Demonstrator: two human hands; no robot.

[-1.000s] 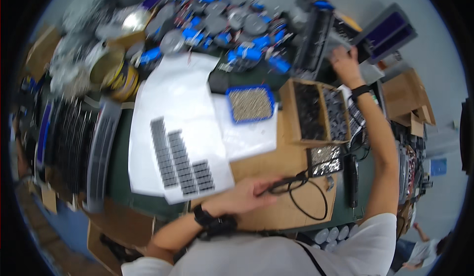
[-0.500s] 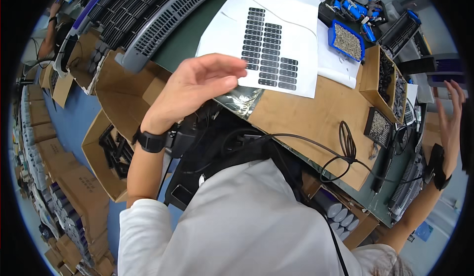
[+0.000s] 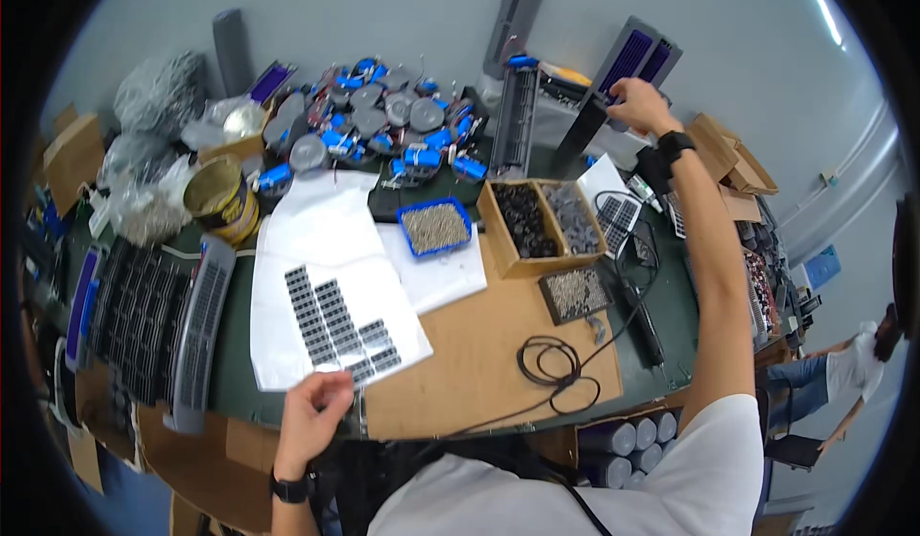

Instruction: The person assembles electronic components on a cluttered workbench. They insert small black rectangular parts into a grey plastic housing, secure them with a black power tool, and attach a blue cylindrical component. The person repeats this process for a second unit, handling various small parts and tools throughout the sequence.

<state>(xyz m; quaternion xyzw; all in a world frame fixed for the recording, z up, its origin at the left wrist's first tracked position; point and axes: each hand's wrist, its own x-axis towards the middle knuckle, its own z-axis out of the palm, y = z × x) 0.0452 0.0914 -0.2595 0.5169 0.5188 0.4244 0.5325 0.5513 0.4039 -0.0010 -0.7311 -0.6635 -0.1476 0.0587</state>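
Observation:
My left hand (image 3: pixel 314 415) is at the lower edge of a white sheet (image 3: pixel 287 220) with rows of small black labels (image 3: pixel 333 323). Its thumb and fingers are curved with a gap between them, and nothing shows in it. My right arm stretches far to the back right. The right hand (image 3: pixel 640 105) has its fingers bent in at the top of a dark upright panel (image 3: pixel 582 126), in front of a grey and purple slatted unit (image 3: pixel 632 52). What its fingertips hold, if anything, is too small to make out.
A blue tray of screws (image 3: pixel 436 228), a divided wooden box of black and grey parts (image 3: pixel 544 229) and a black tray of small parts (image 3: pixel 575 295) stand mid-table. A cable coil (image 3: pixel 556 368) lies on brown board (image 3: pixel 479 344). Motors (image 3: pixel 383 114) pile behind.
My view has swung up and right, toward the table's back. My right hand has moved from the far right, fingers spread, to the upright panels, fingers bent. My left hand stays by the sheet.

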